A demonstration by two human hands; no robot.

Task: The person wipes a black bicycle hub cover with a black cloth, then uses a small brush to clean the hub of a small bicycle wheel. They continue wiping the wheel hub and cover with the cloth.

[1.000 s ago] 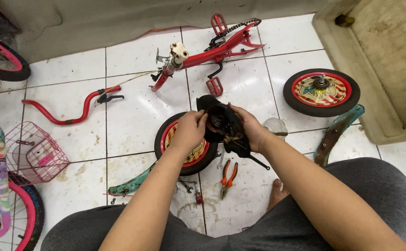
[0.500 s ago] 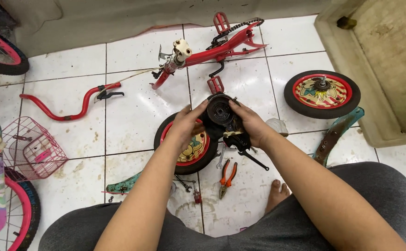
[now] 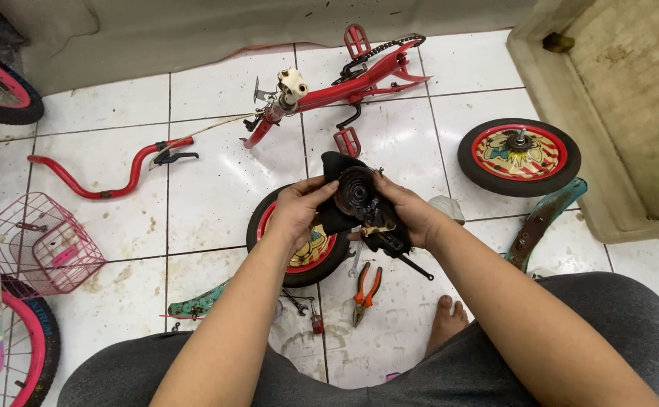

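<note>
Both my hands hold a black bicycle saddle (image 3: 356,197) upside down above the tiled floor, its coiled spring and clamp facing up. My left hand (image 3: 299,207) grips its left side and my right hand (image 3: 408,215) grips its right side by the clamp. A small red-rimmed wheel (image 3: 276,218) with a black tyre lies on the floor just beneath them. Orange-handled pliers (image 3: 365,290) and a spanner (image 3: 354,260) lie below the saddle, near my bare foot (image 3: 446,324).
A red bicycle frame (image 3: 344,83) with pedals and chain lies at the back. Red handlebars (image 3: 111,169) lie left, a pink wire basket (image 3: 47,245) further left. A second wheel (image 3: 519,157) and a teal mudguard (image 3: 540,222) lie right, beside a raised concrete step (image 3: 608,188).
My hands have turned and lifted the saddle a little, so its spring underside now faces up. The view has shifted slightly.
</note>
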